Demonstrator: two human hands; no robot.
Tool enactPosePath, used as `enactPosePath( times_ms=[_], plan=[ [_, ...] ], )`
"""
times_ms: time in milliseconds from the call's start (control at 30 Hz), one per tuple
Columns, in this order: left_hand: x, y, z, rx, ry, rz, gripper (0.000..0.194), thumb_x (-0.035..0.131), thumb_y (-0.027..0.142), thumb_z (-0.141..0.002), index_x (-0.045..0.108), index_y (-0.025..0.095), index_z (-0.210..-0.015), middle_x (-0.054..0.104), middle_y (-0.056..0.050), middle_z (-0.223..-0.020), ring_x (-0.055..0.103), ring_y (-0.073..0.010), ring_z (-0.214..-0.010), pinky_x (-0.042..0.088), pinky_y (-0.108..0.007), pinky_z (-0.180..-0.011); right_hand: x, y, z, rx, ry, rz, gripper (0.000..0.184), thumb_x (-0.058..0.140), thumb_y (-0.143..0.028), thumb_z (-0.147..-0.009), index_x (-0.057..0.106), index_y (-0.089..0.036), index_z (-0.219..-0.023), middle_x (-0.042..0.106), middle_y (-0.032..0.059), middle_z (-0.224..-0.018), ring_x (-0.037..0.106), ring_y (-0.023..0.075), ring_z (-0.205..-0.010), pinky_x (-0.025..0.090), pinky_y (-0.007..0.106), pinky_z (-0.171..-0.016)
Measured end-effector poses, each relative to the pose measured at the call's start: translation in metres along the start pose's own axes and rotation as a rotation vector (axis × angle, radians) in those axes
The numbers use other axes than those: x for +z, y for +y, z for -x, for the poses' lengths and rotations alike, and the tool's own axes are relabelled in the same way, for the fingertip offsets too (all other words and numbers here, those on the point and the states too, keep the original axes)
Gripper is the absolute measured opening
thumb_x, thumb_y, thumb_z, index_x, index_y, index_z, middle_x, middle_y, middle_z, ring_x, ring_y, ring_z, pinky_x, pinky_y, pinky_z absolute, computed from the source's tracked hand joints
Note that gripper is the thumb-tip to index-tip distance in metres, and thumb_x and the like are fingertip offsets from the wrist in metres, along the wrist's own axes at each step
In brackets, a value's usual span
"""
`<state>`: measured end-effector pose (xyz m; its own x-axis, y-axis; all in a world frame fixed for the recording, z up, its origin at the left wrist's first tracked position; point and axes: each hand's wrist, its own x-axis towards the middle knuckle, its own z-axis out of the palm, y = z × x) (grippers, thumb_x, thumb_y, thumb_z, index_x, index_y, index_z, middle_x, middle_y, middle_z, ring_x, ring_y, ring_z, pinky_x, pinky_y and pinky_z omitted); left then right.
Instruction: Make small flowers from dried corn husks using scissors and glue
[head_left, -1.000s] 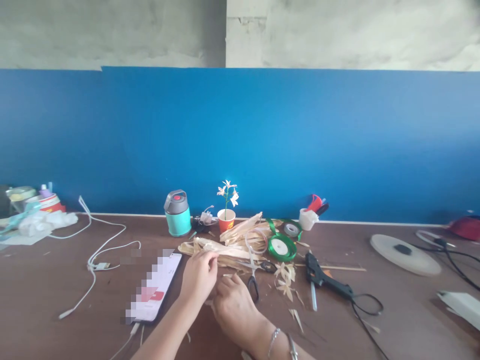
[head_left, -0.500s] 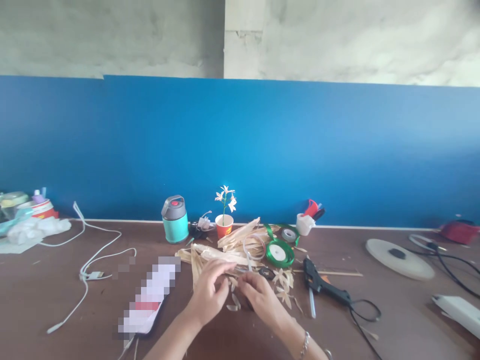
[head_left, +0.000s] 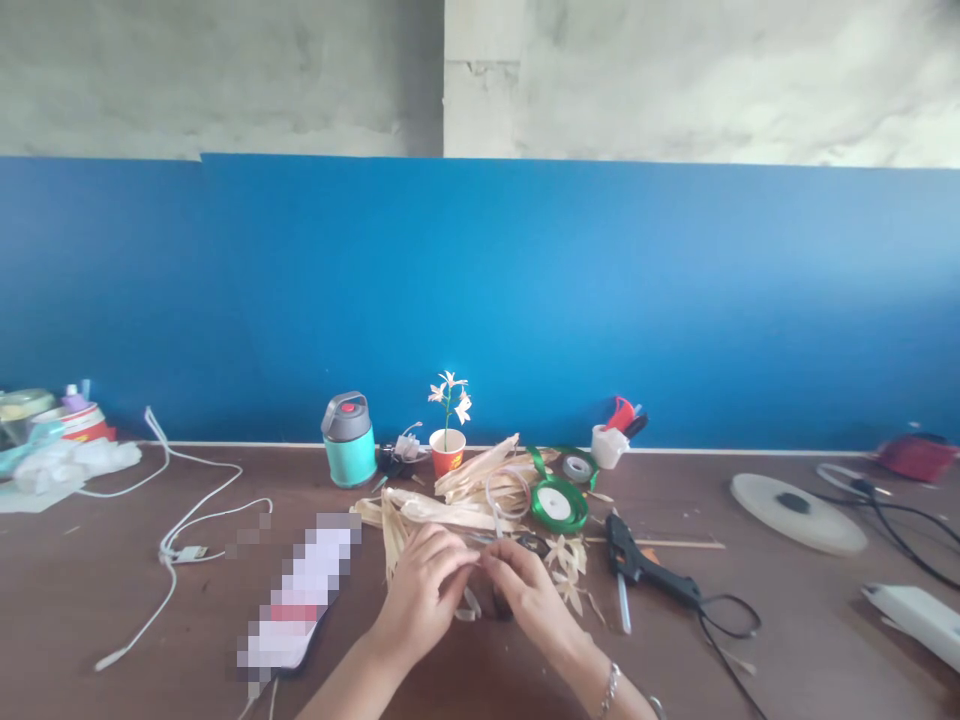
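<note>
My left hand (head_left: pixel 429 592) and my right hand (head_left: pixel 525 592) meet at the fingertips over the table, both closed in a pinch. Between them is a small pale piece, mostly hidden by the fingers; its kind I cannot make out. Just behind lie dried corn husks (head_left: pixel 480 475) in a loose heap. Several husk flowers (head_left: pixel 568 560) rest right of my right hand, and loose pale petals (head_left: pixel 470 605) lie under the fingers. A spool of green ribbon (head_left: pixel 559 505) stands beyond the right hand.
A black glue gun (head_left: pixel 652 570) with its cord lies to the right. At the back stand a teal flask (head_left: pixel 350 445), a paper cup (head_left: pixel 448 458) with a flower stem, and a white cup (head_left: pixel 609 447) of tools. A phone (head_left: pixel 300 595) and white cables (head_left: pixel 176 515) lie left.
My hands have come together, and the left thumb and fingers have closed into a pinch against the right fingertips. The objects on the table stay where they were.
</note>
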<state>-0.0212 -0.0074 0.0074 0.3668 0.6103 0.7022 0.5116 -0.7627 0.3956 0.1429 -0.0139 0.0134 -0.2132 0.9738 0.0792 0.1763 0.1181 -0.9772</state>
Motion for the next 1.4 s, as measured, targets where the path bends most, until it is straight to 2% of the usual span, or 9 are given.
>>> enactPosePath(
  times_ms=[100, 233, 400, 633, 867, 933, 1033, 1167, 1400],
  plan=[
    [0.002, -0.001, 0.000, -0.075, 0.009, 0.025, 0.016, 0.051, 0.015, -0.087, 0.066, 0.018, -0.085, 0.065, -0.005, -0.075, 0.058, -0.0192, -0.077, 0.048, -0.033, -0.070, 0.000, -0.004, 0.003, -0.140, 0.080, 0.172, 0.016, 0.052, -0.033, -0.077, 0.053, -0.018, -0.073, 0.052, -0.0013, -0.066, 0.045, 0.0133, -0.061, 0.036, 0.024, -0.057],
    [0.002, 0.000, 0.002, -0.116, -0.037, 0.038, 0.016, 0.049, 0.015, -0.087, 0.065, 0.019, -0.087, 0.065, -0.006, -0.077, 0.058, -0.0205, -0.079, 0.049, -0.034, -0.071, 0.001, -0.002, 0.003, -0.195, 0.131, 0.245, 0.020, 0.050, -0.032, -0.080, 0.052, -0.018, -0.066, 0.052, 0.0001, -0.065, 0.046, 0.0144, -0.062, 0.037, 0.025, -0.059],
    [0.002, 0.003, 0.004, -0.124, -0.035, 0.075, 0.033, 0.048, 0.008, -0.083, 0.055, 0.021, -0.113, 0.064, -0.010, -0.100, 0.057, -0.0233, -0.097, 0.047, -0.040, -0.085, 0.000, 0.003, -0.001, -0.043, 0.106, -0.009, 0.029, 0.053, -0.044, -0.078, 0.050, -0.019, -0.064, 0.045, -0.0042, -0.055, 0.040, 0.0109, -0.051, 0.031, 0.023, -0.049],
    [0.003, 0.001, 0.003, -0.041, -0.002, 0.004, 0.013, 0.050, 0.012, -0.086, 0.060, 0.020, -0.088, 0.063, -0.006, -0.085, 0.057, -0.0208, -0.086, 0.047, -0.036, -0.078, 0.000, 0.008, -0.004, 0.055, 0.078, -0.141, 0.037, 0.057, -0.051, -0.074, 0.046, -0.019, -0.059, 0.039, -0.0072, -0.046, 0.034, 0.0084, -0.043, 0.027, 0.022, -0.044],
    [0.002, 0.001, 0.002, -0.112, 0.047, 0.054, 0.013, 0.049, 0.015, -0.087, 0.059, 0.020, -0.080, 0.063, -0.005, -0.079, 0.058, -0.0199, -0.081, 0.048, -0.034, -0.073, 0.000, 0.003, 0.001, -0.185, 0.146, 0.092, 0.015, 0.056, -0.029, -0.078, 0.059, -0.016, -0.085, 0.057, -0.0007, -0.069, 0.049, 0.0128, -0.060, 0.041, 0.023, -0.058],
    [0.003, 0.002, 0.002, -0.132, 0.041, 0.063, 0.013, 0.050, 0.014, -0.086, 0.060, 0.019, -0.079, 0.063, -0.005, -0.078, 0.059, -0.0201, -0.081, 0.048, -0.034, -0.072, 0.000, 0.001, 0.002, -0.240, 0.156, 0.227, 0.009, 0.054, -0.023, -0.078, 0.060, -0.016, -0.077, 0.057, 0.0002, -0.068, 0.050, 0.0133, -0.059, 0.041, 0.024, -0.057],
    [0.003, 0.003, 0.001, -0.171, 0.037, 0.073, 0.011, 0.052, 0.014, -0.084, 0.061, 0.020, -0.080, 0.064, -0.005, -0.080, 0.060, -0.0204, -0.082, 0.049, -0.034, -0.073, 0.000, 0.001, 0.002, -0.303, 0.162, 0.360, 0.015, 0.051, -0.018, -0.079, 0.058, -0.017, -0.067, 0.056, 0.0008, -0.065, 0.050, 0.0141, -0.059, 0.040, 0.024, -0.057],
    [0.003, 0.004, 0.002, -0.201, 0.005, 0.076, 0.010, 0.053, 0.014, -0.083, 0.061, 0.020, -0.086, 0.065, -0.006, -0.084, 0.060, -0.0209, -0.085, 0.049, -0.034, -0.076, -0.001, 0.004, 0.003, -0.347, 0.141, 0.427, 0.016, 0.049, -0.015, -0.081, 0.060, -0.018, -0.071, 0.058, 0.0017, -0.068, 0.052, 0.0149, -0.062, 0.041, 0.024, -0.059],
    [0.005, 0.001, 0.003, -0.153, -0.062, -0.033, 0.014, 0.051, 0.014, -0.086, 0.060, 0.018, -0.076, 0.063, -0.004, -0.073, 0.058, -0.0205, -0.077, 0.046, -0.032, -0.068, -0.003, 0.008, 0.003, -0.350, 0.128, 0.540, 0.014, 0.049, -0.013, -0.081, 0.059, -0.018, -0.072, 0.059, 0.0017, -0.070, 0.054, 0.0151, -0.064, 0.041, 0.024, -0.061]
  ],
)
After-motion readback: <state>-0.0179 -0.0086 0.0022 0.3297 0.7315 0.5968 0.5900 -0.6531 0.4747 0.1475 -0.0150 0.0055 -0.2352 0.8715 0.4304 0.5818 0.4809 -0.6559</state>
